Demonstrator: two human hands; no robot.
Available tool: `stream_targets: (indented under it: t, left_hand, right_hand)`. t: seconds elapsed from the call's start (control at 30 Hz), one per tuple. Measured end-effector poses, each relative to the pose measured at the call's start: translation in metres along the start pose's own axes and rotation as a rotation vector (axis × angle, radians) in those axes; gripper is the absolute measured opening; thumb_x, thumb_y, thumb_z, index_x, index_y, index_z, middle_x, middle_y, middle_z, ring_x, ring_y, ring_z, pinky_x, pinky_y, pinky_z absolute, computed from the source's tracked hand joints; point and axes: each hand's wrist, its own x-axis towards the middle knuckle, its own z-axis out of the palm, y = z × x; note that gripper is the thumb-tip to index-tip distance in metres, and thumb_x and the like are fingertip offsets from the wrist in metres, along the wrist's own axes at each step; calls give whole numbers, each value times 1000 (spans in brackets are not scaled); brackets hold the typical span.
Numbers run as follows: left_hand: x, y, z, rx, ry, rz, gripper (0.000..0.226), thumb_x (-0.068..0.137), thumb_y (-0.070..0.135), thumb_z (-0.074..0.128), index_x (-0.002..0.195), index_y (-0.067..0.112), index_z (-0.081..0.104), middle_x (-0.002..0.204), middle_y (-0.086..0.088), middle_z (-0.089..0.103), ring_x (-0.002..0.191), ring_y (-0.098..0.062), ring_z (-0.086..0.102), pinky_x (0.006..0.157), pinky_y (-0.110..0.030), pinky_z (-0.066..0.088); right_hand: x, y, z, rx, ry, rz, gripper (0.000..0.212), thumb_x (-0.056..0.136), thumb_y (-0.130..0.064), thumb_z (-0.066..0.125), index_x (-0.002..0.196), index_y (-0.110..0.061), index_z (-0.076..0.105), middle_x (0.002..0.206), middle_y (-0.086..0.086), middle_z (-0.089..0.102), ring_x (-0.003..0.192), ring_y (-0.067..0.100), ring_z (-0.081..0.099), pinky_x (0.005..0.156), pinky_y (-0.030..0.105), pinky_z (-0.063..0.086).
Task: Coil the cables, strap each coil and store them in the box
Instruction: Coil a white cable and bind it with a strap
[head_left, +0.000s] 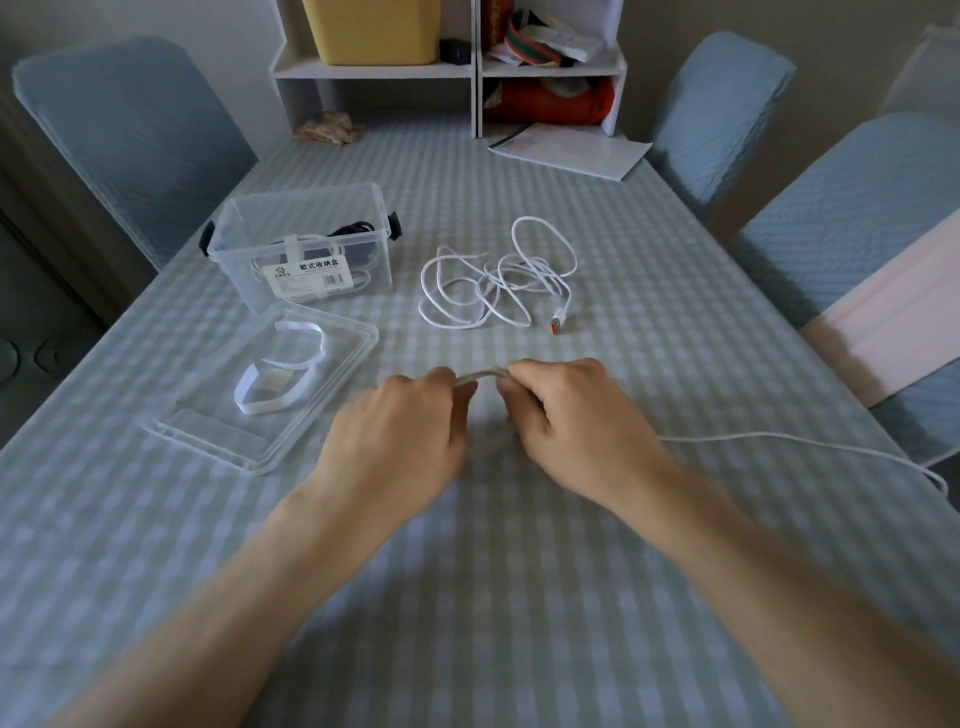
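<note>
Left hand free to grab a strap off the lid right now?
Probably not yet: the left hand and right hand both pinch the cable. The straps lie uncovered on the lid beside it.

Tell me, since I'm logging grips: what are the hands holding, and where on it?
Both hands, left hand and right hand, pinch a bunched bend of the white cable; its free length trails right.

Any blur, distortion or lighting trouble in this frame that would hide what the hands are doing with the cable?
Head view: wide-angle bending curves the chairs and table edges; light is soft and dim, with no hard glare. Left hand and right hand are slightly motion-blurred, so the cable in their grip looks smeared; the loose tangled cable and clear box stay sharp.
</note>
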Motion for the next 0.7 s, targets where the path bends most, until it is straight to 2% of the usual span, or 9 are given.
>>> stream_targets:
  t: [0.07, 0.13, 0.2, 0.3, 0.37, 0.43, 0.5, 0.57, 0.7]
  left_hand:
    - [-5, -1, -1, 85, -52, 25, 31, 102, 40, 30, 83, 21, 44, 83, -7, 60, 85, -34, 62, 61, -35, 39]
    - [-6, -3, -4, 213, 32, 171, 34, 99, 37, 32, 84, 17, 56, 88, -8, 60, 87, -31, 60, 60, -36, 42]
    - [-1, 3, -10, 271, 122, 258, 30, 92, 33, 45, 84, 11, 63, 83, -11, 58, 77, -32, 58, 58, -36, 44]
    - [1, 15, -14, 352, 54, 201, 20, 97, 30, 43, 82, 17, 46, 63, 2, 45, 59, -23, 47, 48, -28, 30]
    - [0, 14, -13, 317, 52, 115, 20, 100, 30, 35, 83, 20, 36, 66, 5, 45, 61, -24, 46, 51, -31, 27]
    - [2, 10, -12, 183, 73, 34, 22, 99, 30, 36, 80, 19, 37, 70, 2, 49, 66, -28, 51, 57, -32, 31]
    - [4, 6, -9, -25, 49, -68, 27, 97, 29, 40, 72, 18, 38, 65, -3, 50, 67, -31, 51, 59, -34, 33]
    - [2, 4, -7, -141, -18, -71, 34, 96, 28, 42, 65, 17, 40, 65, -3, 50, 69, -32, 55, 59, -34, 35]
    - [0, 3, -18, 49, 50, 75, 25, 91, 41, 51, 80, 19, 55, 84, 0, 51, 77, -27, 59, 60, -33, 42]
  right_hand:
    - [-1, 0, -4, -21, -69, -38, 29, 100, -27, 44, 72, -19, 42, 62, -4, 50, 61, 29, 51, 58, 39, 42]
    - [-1, -3, -7, -64, -140, -74, 23, 103, -25, 44, 85, -13, 53, 79, 2, 63, 74, 32, 59, 65, 42, 46]
    - [1, -4, -11, -110, -162, -119, 17, 102, -19, 44, 95, -10, 57, 89, 5, 65, 80, 31, 61, 67, 40, 46]
    - [3, -8, -13, -91, -153, -132, 15, 100, -16, 46, 98, -10, 60, 88, 3, 65, 77, 27, 61, 65, 39, 46]
    - [2, -8, -12, -22, -129, -92, 18, 100, -22, 48, 94, -12, 61, 81, -1, 62, 72, 23, 58, 63, 40, 45]
    - [1, -8, -10, -31, -105, -36, 20, 97, -28, 50, 81, -16, 55, 71, -5, 57, 66, 22, 55, 57, 35, 40]
    - [0, -9, -7, -70, -105, 10, 33, 99, -31, 46, 67, -22, 40, 60, -5, 48, 58, 23, 50, 53, 33, 29]
    - [1, -10, -7, -106, -140, 31, 37, 102, -32, 39, 67, -22, 31, 58, -4, 43, 57, 24, 46, 56, 33, 26]
    - [0, -9, -12, -177, -235, -12, 29, 105, -32, 33, 79, -18, 34, 64, -3, 44, 60, 26, 45, 58, 35, 28]
